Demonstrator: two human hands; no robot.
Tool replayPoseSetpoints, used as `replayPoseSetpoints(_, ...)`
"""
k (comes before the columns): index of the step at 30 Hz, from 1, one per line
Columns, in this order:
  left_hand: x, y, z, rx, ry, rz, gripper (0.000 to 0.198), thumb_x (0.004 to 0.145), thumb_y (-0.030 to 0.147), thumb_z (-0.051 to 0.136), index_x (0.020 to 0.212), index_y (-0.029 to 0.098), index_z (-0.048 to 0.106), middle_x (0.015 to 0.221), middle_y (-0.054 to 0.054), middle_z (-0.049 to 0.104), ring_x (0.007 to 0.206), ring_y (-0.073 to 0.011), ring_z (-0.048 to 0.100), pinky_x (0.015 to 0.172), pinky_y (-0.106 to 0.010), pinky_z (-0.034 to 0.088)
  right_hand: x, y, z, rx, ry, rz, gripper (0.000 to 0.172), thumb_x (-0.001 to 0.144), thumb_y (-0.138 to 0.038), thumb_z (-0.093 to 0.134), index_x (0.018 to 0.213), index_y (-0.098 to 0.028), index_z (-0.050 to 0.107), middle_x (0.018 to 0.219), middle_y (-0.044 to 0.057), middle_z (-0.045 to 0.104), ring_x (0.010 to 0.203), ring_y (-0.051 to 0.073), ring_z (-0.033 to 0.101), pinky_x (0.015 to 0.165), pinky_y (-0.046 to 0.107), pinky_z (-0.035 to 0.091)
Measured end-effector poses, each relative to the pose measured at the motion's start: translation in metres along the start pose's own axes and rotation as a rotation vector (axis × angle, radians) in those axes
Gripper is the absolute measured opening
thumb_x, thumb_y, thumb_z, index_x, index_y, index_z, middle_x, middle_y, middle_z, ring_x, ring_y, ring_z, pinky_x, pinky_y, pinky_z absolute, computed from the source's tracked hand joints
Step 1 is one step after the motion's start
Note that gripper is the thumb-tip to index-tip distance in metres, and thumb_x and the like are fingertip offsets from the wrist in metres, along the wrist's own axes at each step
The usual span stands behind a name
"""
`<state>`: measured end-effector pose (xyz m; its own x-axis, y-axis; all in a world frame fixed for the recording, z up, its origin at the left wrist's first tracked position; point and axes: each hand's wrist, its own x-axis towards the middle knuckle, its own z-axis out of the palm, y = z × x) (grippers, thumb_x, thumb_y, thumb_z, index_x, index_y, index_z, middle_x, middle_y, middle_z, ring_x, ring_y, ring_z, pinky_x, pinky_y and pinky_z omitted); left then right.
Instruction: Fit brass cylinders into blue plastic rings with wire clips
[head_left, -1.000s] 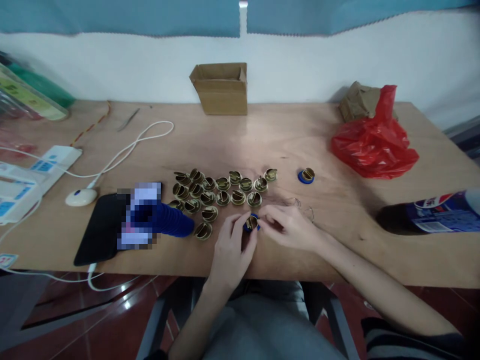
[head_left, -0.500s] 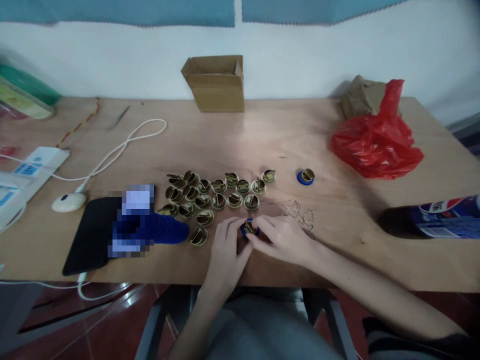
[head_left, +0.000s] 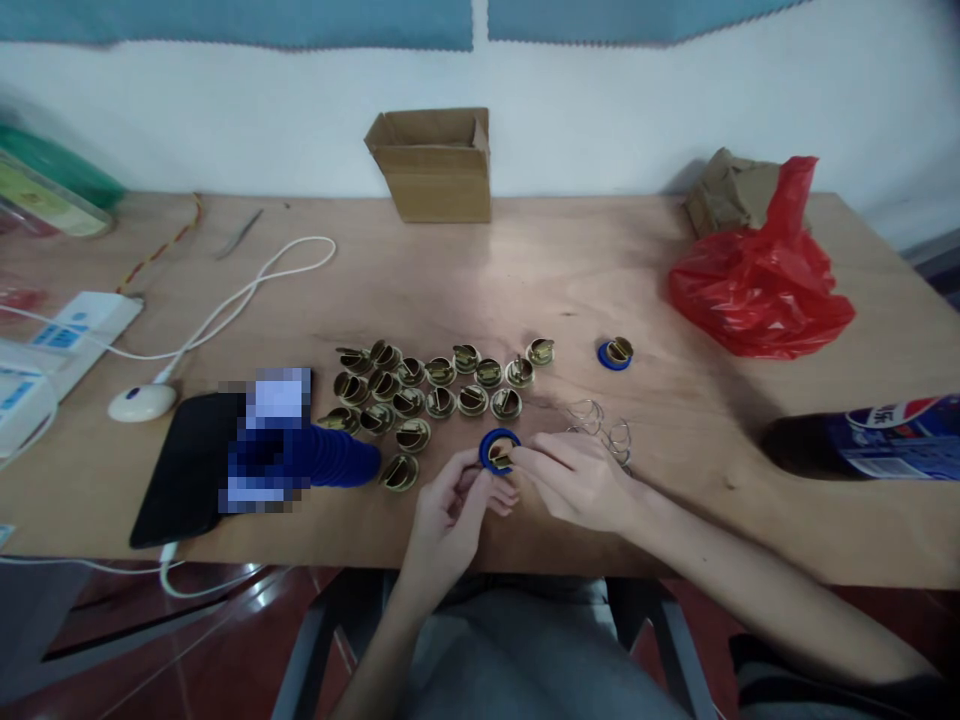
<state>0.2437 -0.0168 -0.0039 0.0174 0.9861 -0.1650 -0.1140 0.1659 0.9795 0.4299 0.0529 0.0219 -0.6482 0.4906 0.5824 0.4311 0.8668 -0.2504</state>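
Between my hands is a blue ring point(head_left: 489, 437) with a round brass-coloured piece point(head_left: 501, 461) inside it, tilted upward. My left hand point(head_left: 456, 512) grips the ring's near lower side between thumb and fingers. My right hand point(head_left: 577, 480) is closed at the ring's right side, its fingertips on the brass piece and partly hiding it. Beyond them, several round brass-coloured fittings point(head_left: 441, 372) with flat cross plates lie in loose rows. Another fitting with a blue ring point(head_left: 616, 352) sits apart to the right. Thin metal wire rings point(head_left: 619, 436) lie behind my right hand.
A stack of blue rings point(head_left: 341, 458) lies by a black phone point(head_left: 187, 465), partly pixelated. A white cable point(head_left: 247, 290) and power strip point(head_left: 75, 330) are left. An open cardboard box point(head_left: 442, 185) stands at the wall. A red bag point(head_left: 757, 290) and cola bottle point(head_left: 870, 440) are right.
The blue ring has been tilted up and its opening now faces me. My left fingers have shifted below it, and my right hand has moved slightly right.
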Motion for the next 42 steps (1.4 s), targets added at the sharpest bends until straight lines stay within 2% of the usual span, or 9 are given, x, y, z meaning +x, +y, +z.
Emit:
replayPoseSetpoints(4, 0.001, -0.001, -0.003, 0.040, 0.014, 0.004, 0.028, 0.100, 0.038, 0.059, 0.116, 0.015, 0.066, 0.090, -0.008, 0.079, 0.079, -0.0192, 0.077, 0.070, -0.027, 0.063, 0.001, -0.001, 0.001, 0.021, -0.006, -0.012, 0.035, 0.100, -0.007, 0.036, 0.093, -0.018, 0.068, 0.071, 0.003, 0.064, 0.058, 0.014, 0.055, 0.054, 0.027, 0.043)
replayPoseSetpoints(8, 0.002, 0.000, -0.004, 0.114, 0.017, 0.005, 0.024, 0.099, 0.034, 0.059, 0.115, 0.017, 0.068, 0.099, -0.008, 0.080, 0.085, -0.0180, 0.077, 0.076, -0.025, 0.062, 0.001, -0.003, 0.000, 0.158, 0.006, 0.042, 0.018, 0.102, -0.014, 0.048, 0.100, -0.018, 0.065, 0.078, 0.003, 0.067, 0.062, 0.014, 0.059, 0.057, 0.027, 0.045)
replayPoseSetpoints(12, 0.003, 0.003, -0.003, 0.044, 0.040, -0.011, 0.022, 0.096, 0.036, 0.062, 0.103, 0.016, 0.069, 0.092, -0.008, 0.081, 0.083, -0.0203, 0.079, 0.075, -0.028, 0.064, 0.002, -0.006, -0.006, 0.484, -0.032, 0.282, 0.015, 0.100, -0.023, 0.057, 0.114, -0.019, 0.059, 0.083, 0.000, 0.066, 0.064, 0.011, 0.060, 0.056, 0.022, 0.046)
replayPoseSetpoints(16, 0.002, 0.004, -0.002, -0.018, 0.071, -0.049, 0.027, 0.095, 0.040, 0.063, 0.103, 0.015, 0.067, 0.086, -0.009, 0.081, 0.080, -0.0223, 0.080, 0.078, -0.034, 0.066, 0.005, -0.001, -0.007, 0.626, -0.120, 0.551, 0.011, 0.102, -0.024, 0.054, 0.112, -0.019, 0.055, 0.075, -0.004, 0.058, 0.058, 0.010, 0.054, 0.052, 0.022, 0.041)
replayPoseSetpoints(21, 0.002, 0.004, -0.003, -0.028, 0.076, -0.051, 0.028, 0.094, 0.041, 0.065, 0.101, 0.014, 0.068, 0.085, -0.010, 0.082, 0.078, -0.0228, 0.080, 0.076, -0.035, 0.067, 0.009, 0.006, -0.002, 0.748, -0.284, 0.656, 0.015, 0.102, -0.031, 0.055, 0.101, -0.018, 0.064, 0.070, -0.004, 0.058, 0.060, 0.011, 0.052, 0.055, 0.024, 0.040)
replayPoseSetpoints(26, 0.003, 0.006, -0.002, -0.028, 0.052, -0.029, 0.027, 0.093, 0.041, 0.066, 0.099, 0.015, 0.070, 0.086, -0.009, 0.081, 0.078, -0.0218, 0.079, 0.076, -0.033, 0.066, 0.009, 0.006, -0.003, 0.818, -0.321, 0.659, 0.017, 0.101, -0.027, 0.054, 0.103, -0.019, 0.069, 0.086, 0.001, 0.069, 0.071, 0.014, 0.058, 0.064, 0.026, 0.044)
replayPoseSetpoints(33, 0.003, 0.006, -0.001, 0.020, 0.055, -0.001, 0.021, 0.093, 0.036, 0.067, 0.098, 0.016, 0.071, 0.090, -0.008, 0.081, 0.084, -0.0205, 0.078, 0.079, -0.031, 0.064, 0.007, 0.007, -0.002, 0.786, -0.315, 0.622, 0.015, 0.099, -0.023, 0.054, 0.098, -0.017, 0.068, 0.079, 0.000, 0.066, 0.063, 0.011, 0.051, 0.059, 0.025, 0.039)
replayPoseSetpoints(39, 0.002, 0.003, -0.002, -0.009, 0.051, 0.012, 0.028, 0.093, 0.032, 0.066, 0.115, 0.015, 0.067, 0.101, -0.010, 0.080, 0.087, -0.0205, 0.079, 0.080, -0.032, 0.065, 0.009, 0.007, -0.004, 0.734, -0.316, 0.551, 0.016, 0.099, -0.023, 0.051, 0.093, -0.016, 0.064, 0.076, -0.001, 0.063, 0.063, 0.012, 0.051, 0.061, 0.025, 0.039)
replayPoseSetpoints(42, 0.002, 0.003, -0.001, -0.016, 0.034, 0.011, 0.026, 0.094, 0.031, 0.066, 0.114, 0.015, 0.067, 0.101, -0.010, 0.080, 0.088, -0.0206, 0.079, 0.082, -0.032, 0.065, 0.009, 0.007, -0.004, 0.705, -0.314, 0.528, 0.016, 0.099, -0.021, 0.049, 0.090, -0.017, 0.062, 0.072, -0.002, 0.060, 0.062, 0.011, 0.050, 0.060, 0.024, 0.037)
